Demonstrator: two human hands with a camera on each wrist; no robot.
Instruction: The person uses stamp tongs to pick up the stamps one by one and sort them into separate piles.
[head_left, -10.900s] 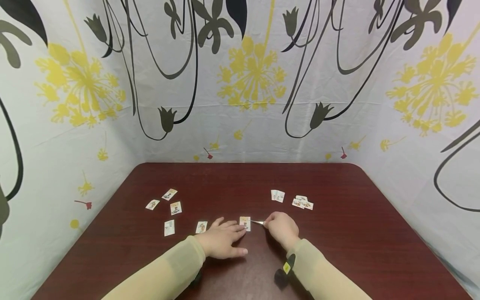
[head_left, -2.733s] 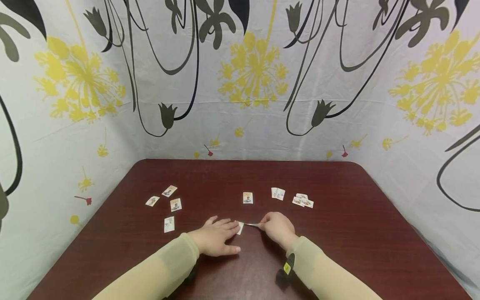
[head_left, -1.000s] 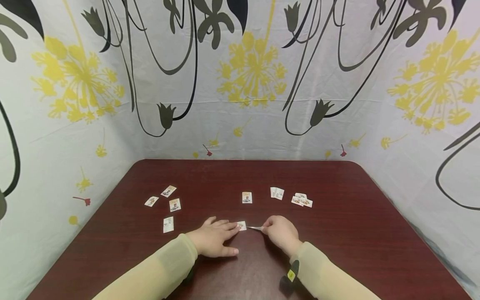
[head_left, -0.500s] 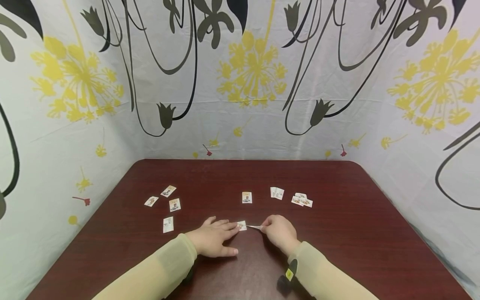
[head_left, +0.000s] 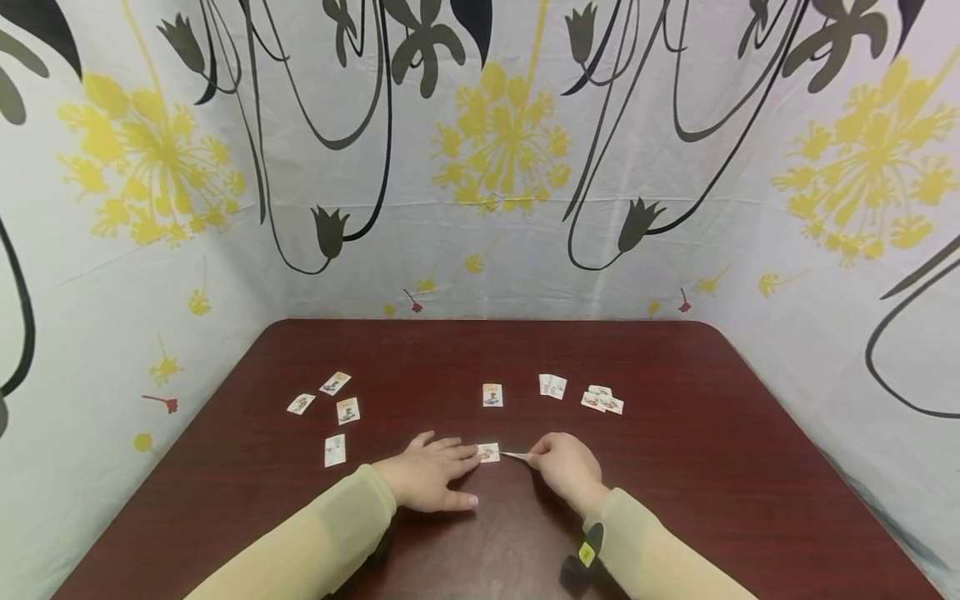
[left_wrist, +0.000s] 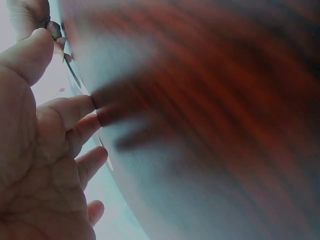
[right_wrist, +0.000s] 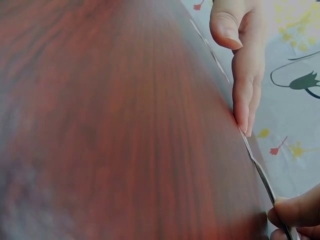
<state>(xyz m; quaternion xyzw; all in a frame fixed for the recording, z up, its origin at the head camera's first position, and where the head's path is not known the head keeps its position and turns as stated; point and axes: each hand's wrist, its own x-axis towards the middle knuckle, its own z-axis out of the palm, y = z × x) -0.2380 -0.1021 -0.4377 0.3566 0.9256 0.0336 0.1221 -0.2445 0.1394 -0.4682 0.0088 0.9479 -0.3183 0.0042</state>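
In the head view, my left hand [head_left: 431, 473] lies flat with straight fingers, its fingertips on the left edge of a small picture card [head_left: 489, 452]. The left wrist view shows its palm and spread fingers [left_wrist: 82, 110] close over the tabletop. My right hand [head_left: 567, 471] pinches slim metal tweezers [head_left: 516, 455] between thumb and fingers, with the tips at the card's right edge. From the side, the right wrist view shows the tweezers [right_wrist: 263, 177] held low, pointing to the left fingertips. Whether the tips grip the card cannot be told.
On the dark red table [head_left: 420, 358], a single card [head_left: 492, 395] lies beyond the hands. Two overlapping cards [head_left: 552, 386] and another overlapping group [head_left: 602, 400] lie at right. Several cards [head_left: 348, 411] are scattered at left. Patterned cloth [head_left: 495, 275] surrounds the table's back and sides.
Since the oldest frame, one card has moved farther back, and the card left of my left hand is now under its fingertips. That card has turned sideways and slid slightly right with the tweezers.
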